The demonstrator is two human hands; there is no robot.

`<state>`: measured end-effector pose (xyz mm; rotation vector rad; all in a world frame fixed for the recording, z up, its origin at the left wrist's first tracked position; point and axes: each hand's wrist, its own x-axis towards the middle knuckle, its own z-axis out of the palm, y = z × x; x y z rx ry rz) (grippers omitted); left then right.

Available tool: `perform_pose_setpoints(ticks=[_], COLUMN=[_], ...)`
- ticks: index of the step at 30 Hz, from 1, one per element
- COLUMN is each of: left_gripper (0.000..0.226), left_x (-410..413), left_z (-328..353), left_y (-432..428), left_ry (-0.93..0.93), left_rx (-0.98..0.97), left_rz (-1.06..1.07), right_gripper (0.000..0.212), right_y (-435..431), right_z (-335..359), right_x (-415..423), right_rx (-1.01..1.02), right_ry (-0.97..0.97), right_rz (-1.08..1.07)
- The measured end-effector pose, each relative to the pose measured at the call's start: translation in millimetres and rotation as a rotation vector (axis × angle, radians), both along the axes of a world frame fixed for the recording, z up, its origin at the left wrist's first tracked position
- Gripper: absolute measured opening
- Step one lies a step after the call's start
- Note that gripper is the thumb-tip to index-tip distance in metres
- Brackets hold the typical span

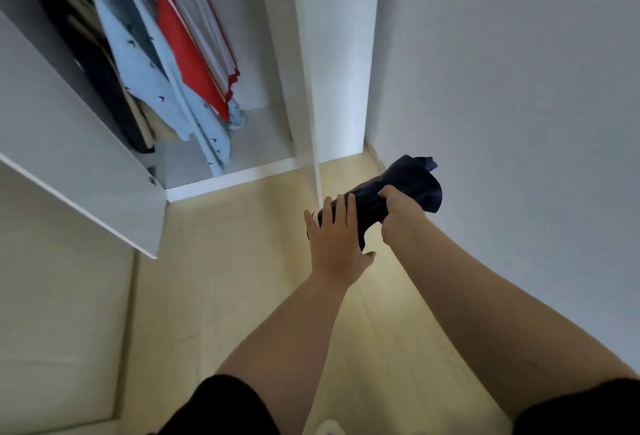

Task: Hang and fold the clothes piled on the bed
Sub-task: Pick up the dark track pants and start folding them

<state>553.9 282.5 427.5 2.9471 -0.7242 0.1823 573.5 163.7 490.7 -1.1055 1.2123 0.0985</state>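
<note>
A dark navy garment is bunched up in the air in front of me, over the floor. My right hand grips it from the right, fingers curled into the cloth. My left hand lies against its left end with fingers straight and spread; a small white patch shows by the fingertips. In the open wardrobe at upper left hang a red top, a light blue patterned shirt and dark clothes.
The wardrobe's left door stands open toward me at the left. Its right door edge is just left of my hands. A grey wall fills the right side. Pale wood floor lies below.
</note>
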Motion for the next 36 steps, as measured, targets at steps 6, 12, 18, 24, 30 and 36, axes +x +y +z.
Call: perform_pose_setpoints(ticks=[6,12,18,24,30,36], left_gripper=[0.097,0.074,0.029,0.021,0.019,0.032], left_x=[62,157,301,424,512,591], left_z=[28,50,109,172,213,260], left_y=[73,124,170,220,254,315], left_ry=[-0.147,-0.219,-0.047,0.152,0.162,0.097], left_rx=[-0.076,-0.091,0.084,0.066,0.087,0.042], left_rz=[0.21,0.198,0.083,0.172,0.179,0.138], right_gripper=[0.038,0.044,0.027,0.038,0.096,0.006], right_y=[81,125,144,157,208,258], right_z=[35,52,66,106,130,179], right_x=[65,150,273,391,498,597], right_rx=[0.101,0.091,0.128,-0.944,-1.642,-1.684], right_ry=[-0.11,-0.148,-0.227,-0.695,-0.582,-0.691], right_rz=[0.042,0.147,0.344,0.891,1.746,1.685])
